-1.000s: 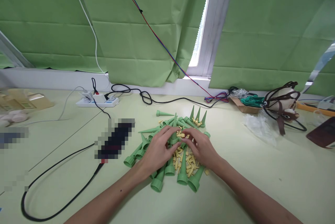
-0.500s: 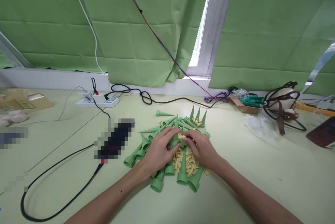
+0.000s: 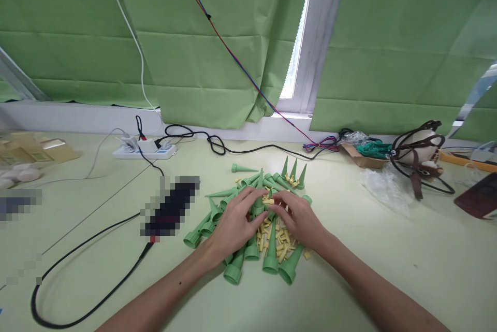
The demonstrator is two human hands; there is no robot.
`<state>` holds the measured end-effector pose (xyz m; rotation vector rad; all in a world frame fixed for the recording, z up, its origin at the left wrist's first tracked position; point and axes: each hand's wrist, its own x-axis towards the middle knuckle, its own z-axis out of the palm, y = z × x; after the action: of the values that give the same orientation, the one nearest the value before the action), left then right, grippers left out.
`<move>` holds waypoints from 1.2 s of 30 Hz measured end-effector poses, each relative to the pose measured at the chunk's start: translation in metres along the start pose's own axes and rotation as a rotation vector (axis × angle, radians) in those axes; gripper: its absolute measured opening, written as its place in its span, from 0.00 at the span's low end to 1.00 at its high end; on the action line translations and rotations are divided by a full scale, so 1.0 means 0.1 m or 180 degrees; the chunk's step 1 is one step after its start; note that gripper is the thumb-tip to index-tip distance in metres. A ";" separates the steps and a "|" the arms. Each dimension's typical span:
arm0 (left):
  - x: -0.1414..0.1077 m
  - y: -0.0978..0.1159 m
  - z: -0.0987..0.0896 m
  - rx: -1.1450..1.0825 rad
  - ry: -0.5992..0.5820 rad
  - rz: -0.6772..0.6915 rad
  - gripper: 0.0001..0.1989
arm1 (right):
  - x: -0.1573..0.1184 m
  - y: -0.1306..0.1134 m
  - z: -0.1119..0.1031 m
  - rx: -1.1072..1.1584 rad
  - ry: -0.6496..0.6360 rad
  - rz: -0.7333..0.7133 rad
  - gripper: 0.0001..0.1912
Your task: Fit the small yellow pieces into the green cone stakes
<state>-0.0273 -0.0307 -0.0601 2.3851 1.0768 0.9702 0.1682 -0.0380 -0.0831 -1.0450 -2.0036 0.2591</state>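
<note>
Between the thumb and fingers of my left hand is an upright green plastic spike, hollow-cone shaped, its lower end hidden. My right hand curls in from the other side, thumb and fingertips closed on a small yellow plastic valve against the spike. Whether the two parts are joined I cannot tell. Under and around both hands lies a pile of green spikes mixed with loose yellow valves. Just behind, several spikes stand point up with yellow valves on them.
A dark pixelated device with a black cable lies left of the pile. Farther back is a white power strip. At the right are a cardboard box, a clear plastic bag, a strapped bag and a dark red object.
Both hands stay nearly in place. The yellow valve and my right fingertips have shifted very slightly left, against the spike.
</note>
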 end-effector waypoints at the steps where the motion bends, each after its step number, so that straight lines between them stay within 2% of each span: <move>1: 0.00 0.00 0.00 -0.0003 0.0009 -0.0022 0.17 | 0.00 0.00 0.00 0.0050 0.0000 -0.0008 0.05; 8: 0.00 0.01 -0.01 -0.0064 -0.0024 -0.0060 0.18 | -0.01 -0.01 0.01 0.0189 0.0125 -0.0144 0.04; 14: -0.01 -0.01 0.01 -0.0028 -0.0082 -0.0037 0.17 | -0.01 0.02 0.01 0.0161 0.0080 -0.0233 0.03; 28: -0.01 0.00 0.00 -0.0016 -0.0141 0.0041 0.16 | 0.00 0.00 -0.01 -0.0104 -0.0072 -0.0187 0.09; 33: 0.00 0.01 -0.01 -0.0002 -0.0110 0.0000 0.16 | -0.01 -0.01 0.00 -0.0100 -0.0020 -0.0176 0.05; 36: 0.01 0.01 -0.01 -0.0004 -0.0070 -0.0025 0.16 | -0.01 0.00 0.01 -0.0025 0.0054 -0.0241 0.05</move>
<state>-0.0274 -0.0308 -0.0583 2.3833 1.0765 0.9395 0.1679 -0.0392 -0.0840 -0.9708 -2.0256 0.2015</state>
